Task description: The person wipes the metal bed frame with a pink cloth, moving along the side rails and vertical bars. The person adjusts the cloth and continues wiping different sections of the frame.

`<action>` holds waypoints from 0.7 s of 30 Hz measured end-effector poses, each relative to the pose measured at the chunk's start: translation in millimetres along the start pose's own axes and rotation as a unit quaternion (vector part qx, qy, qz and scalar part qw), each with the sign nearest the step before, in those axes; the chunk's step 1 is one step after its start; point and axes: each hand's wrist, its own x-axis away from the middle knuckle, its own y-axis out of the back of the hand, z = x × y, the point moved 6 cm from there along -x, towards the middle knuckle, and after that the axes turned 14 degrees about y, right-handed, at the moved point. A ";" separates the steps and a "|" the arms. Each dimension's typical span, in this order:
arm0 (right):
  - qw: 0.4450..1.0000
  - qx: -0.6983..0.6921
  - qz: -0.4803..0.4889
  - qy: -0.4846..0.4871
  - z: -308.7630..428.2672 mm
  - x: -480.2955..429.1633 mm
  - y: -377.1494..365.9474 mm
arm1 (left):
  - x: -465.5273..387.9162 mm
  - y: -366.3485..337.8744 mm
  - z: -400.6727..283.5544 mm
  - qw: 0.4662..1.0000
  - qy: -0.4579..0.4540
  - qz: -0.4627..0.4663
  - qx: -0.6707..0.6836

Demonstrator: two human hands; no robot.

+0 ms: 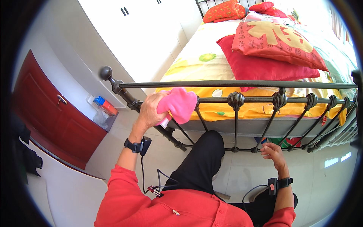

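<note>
My left hand [153, 109] grips a pink cloth [180, 105] against the lower horizontal bar near the left end of the bed's dark metal footboard [181, 83]. Its fingertips are partly hidden behind the cloth. My right hand [271, 153] hangs in front of the footboard's bottom rail at the right, fingers loosely curled and apart, holding nothing visible. Knob-shaped castings [236, 100] sit along the second bar above thin upright rods. A round metal ball [105, 73] tops the left corner post. Beyond the footboard lies a yellow patterned bed sheet [184, 71].
Red cushions [269, 68] lie on the bed. Colourful items [283, 141] are under it. A red door [56, 113] and boxes [107, 106] stand at the left. A white cabinet [141, 37] runs along the bed. Black cables hang from both wrist devices [145, 146].
</note>
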 end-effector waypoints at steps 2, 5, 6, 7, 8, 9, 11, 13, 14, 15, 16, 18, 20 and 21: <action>1.000 -0.002 -0.001 0.005 -0.7 0.2 1.2 | 7.1 -4.2 -8.2 1.000 -0.007 -0.007 0.001; 1.000 0.006 -0.001 0.001 -5.6 -1.8 0.6 | 8.8 -15.2 -19.3 0.994 -0.003 -0.037 0.103; 1.000 0.007 0.002 -0.003 -7.9 -3.1 -1.0 | 4.1 -19.9 -20.0 0.993 0.002 -0.020 0.113; 1.000 0.007 0.007 -0.006 -10.1 -4.4 -3.0 | -3.2 -25.1 -19.5 0.995 0.014 -0.010 0.101; 1.000 0.010 0.010 -0.010 -12.1 -5.8 -5.0 | -10.6 -29.3 -16.7 0.992 0.033 0.029 0.116; 1.000 0.011 0.014 -0.010 -13.0 -7.4 -7.0 | -17.7 -32.6 -13.7 0.988 0.049 0.067 0.132; 1.000 0.016 0.012 -0.012 -13.0 -8.0 -7.0 | -24.4 -33.3 -4.0 0.969 0.102 0.119 0.189; 1.000 0.016 0.012 -0.005 -10.5 -8.0 -5.7 | -24.9 -31.2 3.6 0.952 0.125 0.144 0.240; 1.000 0.017 0.010 -0.003 -9.1 -8.0 -4.0 | -21.1 -29.7 8.7 0.949 0.147 0.133 0.245; 1.000 0.016 0.006 -0.003 -8.0 -7.7 -1.8 | -15.5 -24.0 12.8 0.952 0.148 0.100 0.248; 1.000 0.016 0.001 -0.003 -7.4 -7.3 0.2 | -8.2 -16.6 17.3 0.954 0.141 0.068 0.255; 1.000 0.011 -0.005 -0.002 -7.8 -7.1 1.8 | 9.8 1.0 33.1 0.942 0.156 -0.001 0.296; 1.000 0.007 -0.008 -0.003 -10.0 -7.2 2.0 | 36.1 19.1 57.1 0.892 0.218 -0.084 0.388; 1.000 0.008 -0.005 -0.004 -11.4 -7.5 0.9 | 49.9 27.8 71.8 0.850 0.256 -0.129 0.442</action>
